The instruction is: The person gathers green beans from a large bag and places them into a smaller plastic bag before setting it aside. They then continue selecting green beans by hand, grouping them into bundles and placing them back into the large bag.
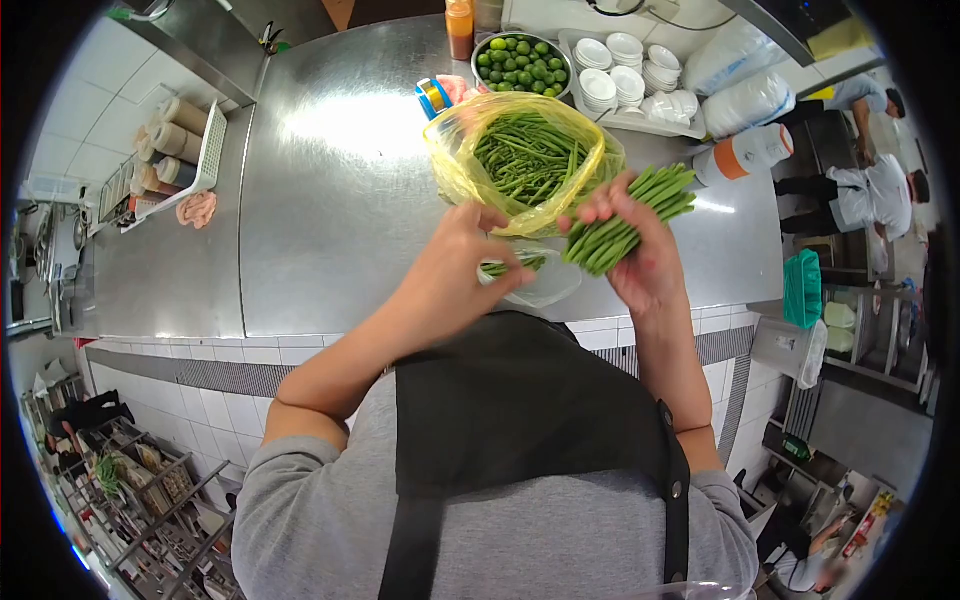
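My right hand (645,245) is closed around a thick bunch of green beans (655,190), held above the counter at the right of the yellow bag. My left hand (470,258) is slightly blurred, its fingers bent but apart, with nothing visible in it. Beneath and beside its fingertips lies a clear plastic bag (552,288) with some green pieces (520,264) inside; the hand partly covers it. Just beyond both hands stands an open yellow plastic bag (445,150) full of loose green beans (530,155).
A steel counter (330,220) carries a bowl of limes (520,68), an orange sauce bottle (460,30), a blue-and-yellow tape roll (432,98) and a tray (650,122) of small white dishes. Squeeze bottles fill a white basket (212,150) at left. Several people work nearby.
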`<control>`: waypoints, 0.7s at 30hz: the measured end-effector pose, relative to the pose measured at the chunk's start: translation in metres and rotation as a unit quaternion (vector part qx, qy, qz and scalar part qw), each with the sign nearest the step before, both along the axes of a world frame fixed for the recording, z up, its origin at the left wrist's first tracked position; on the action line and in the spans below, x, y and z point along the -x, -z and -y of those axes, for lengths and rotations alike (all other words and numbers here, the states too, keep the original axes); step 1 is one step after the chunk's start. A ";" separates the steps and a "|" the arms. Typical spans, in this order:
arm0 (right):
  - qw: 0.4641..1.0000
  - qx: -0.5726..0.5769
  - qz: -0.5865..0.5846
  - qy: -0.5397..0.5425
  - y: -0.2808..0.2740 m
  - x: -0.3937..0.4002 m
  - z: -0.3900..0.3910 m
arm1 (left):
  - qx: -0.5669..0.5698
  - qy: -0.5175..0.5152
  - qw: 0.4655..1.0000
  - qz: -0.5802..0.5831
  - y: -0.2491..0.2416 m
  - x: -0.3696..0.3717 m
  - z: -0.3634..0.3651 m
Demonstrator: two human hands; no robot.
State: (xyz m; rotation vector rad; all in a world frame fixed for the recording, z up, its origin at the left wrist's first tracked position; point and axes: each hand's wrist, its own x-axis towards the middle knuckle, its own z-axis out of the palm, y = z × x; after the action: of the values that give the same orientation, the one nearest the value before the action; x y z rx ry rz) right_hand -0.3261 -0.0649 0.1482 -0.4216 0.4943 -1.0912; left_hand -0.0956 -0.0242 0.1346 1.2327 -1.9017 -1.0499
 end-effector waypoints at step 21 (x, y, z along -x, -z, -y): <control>0.788 0.305 -0.534 -0.026 0.099 -0.057 -0.008 | -0.265 -0.072 0.946 -0.174 0.066 -0.003 0.020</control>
State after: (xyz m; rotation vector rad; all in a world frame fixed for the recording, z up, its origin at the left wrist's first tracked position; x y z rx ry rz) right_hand -0.2694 -0.0565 0.0493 -1.6681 1.1099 -0.8504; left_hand -0.0928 -0.0441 0.0688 1.3331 -1.2786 -1.6392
